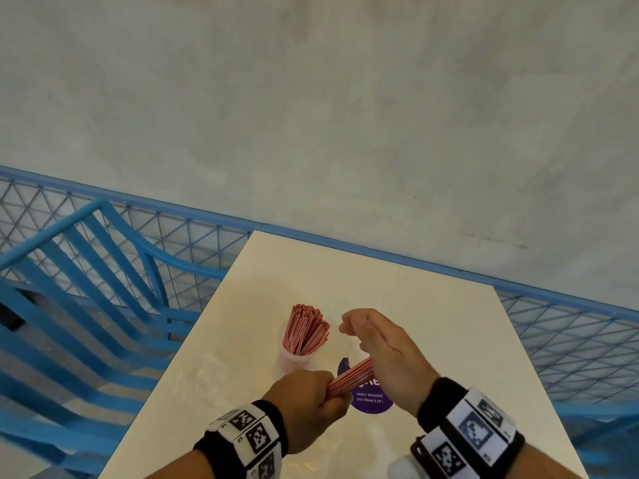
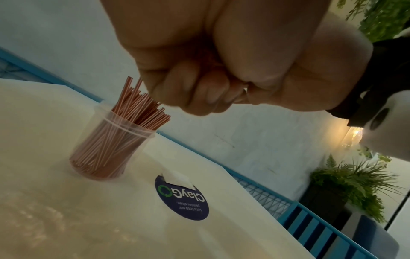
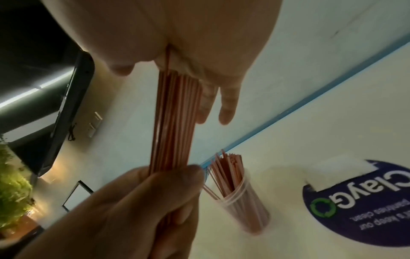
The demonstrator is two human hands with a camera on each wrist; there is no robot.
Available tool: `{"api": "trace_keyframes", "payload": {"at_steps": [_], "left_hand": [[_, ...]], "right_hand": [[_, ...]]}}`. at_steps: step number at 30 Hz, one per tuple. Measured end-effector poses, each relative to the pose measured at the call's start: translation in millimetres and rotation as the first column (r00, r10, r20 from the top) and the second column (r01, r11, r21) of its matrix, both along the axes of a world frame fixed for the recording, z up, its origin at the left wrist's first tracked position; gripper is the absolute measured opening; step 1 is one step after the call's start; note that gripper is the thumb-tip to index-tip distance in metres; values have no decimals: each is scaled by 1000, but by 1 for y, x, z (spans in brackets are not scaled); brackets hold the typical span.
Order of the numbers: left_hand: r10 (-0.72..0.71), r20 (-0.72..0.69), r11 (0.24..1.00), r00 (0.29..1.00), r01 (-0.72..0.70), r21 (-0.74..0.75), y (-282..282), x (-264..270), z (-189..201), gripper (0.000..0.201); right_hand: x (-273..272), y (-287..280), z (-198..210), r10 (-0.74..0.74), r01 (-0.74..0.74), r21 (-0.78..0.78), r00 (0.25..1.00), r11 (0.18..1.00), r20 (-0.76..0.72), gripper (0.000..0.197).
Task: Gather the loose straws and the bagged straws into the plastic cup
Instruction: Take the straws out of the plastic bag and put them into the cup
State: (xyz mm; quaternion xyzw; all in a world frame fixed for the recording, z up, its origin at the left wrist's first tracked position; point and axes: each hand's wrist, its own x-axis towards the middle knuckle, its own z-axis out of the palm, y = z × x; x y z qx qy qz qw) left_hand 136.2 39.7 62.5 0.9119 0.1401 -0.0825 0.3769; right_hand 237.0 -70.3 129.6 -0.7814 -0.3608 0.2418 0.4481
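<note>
On the pale surface (image 1: pixel 432 323) the cup (image 1: pixel 294 354) stands upright, already packed with straws (image 1: pixel 306 328), just beyond and between your hands. Your bundle (image 1: pixel 349 378) lies slantwise above the surface, its long axis running from your left hand (image 1: pixel 307 404) up toward your right hand (image 1: pixel 380 344). Your left fist is clenched round the near end and sits nearer the cup. Your right fingers look pinched on the far end, possibly on clear wrapping; that is hard to make out.

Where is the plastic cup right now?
In the head view the cup stands upright on the white table, just beyond the left hand and left of the purple sticker, already holding straws.
</note>
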Motion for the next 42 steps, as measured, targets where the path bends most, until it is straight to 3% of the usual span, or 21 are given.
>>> {"api": "trace_keyframes", "payload": {"at_steps": [6,9,14,17,25,32,36,39,42], "left_hand": [[0,-10,1000,1000,1,22,-2,-1,1,28],[28,11,1000,1000,-28,-2,3,-6,-2,29],[40,75,996,996,-34,-80,7,-8,-7,35],[51,99,987,994,-35,-160,7,-6,-9,31],[133,176,932,975,-63,-357,20,-7,-18,25],[169,168,915,971,-91,-394,28,-2,-23,22],[171,144,910,975,-101,-402,32,2,-27,37],[159,160,904,974,-79,-419,33,7,-24,22],[185,149,889,971,-101,-447,39,12,-21,23]], "right_hand": [[-7,1,-6,-16,21,-67,998,998,67,45],[-2,-4,-2,-47,50,-68,998,996,41,31],[2,-11,-8,124,-87,-227,980,970,156,25],[6,-5,-12,155,-115,-196,968,974,200,17],[9,18,-10,235,-212,-118,939,970,252,17],[16,33,-23,179,-153,-117,949,981,260,12],[17,38,-27,237,-192,-174,928,966,287,21],[22,43,-28,240,-195,-169,919,966,313,23],[28,52,-27,243,-193,-176,910,965,335,24]]}}
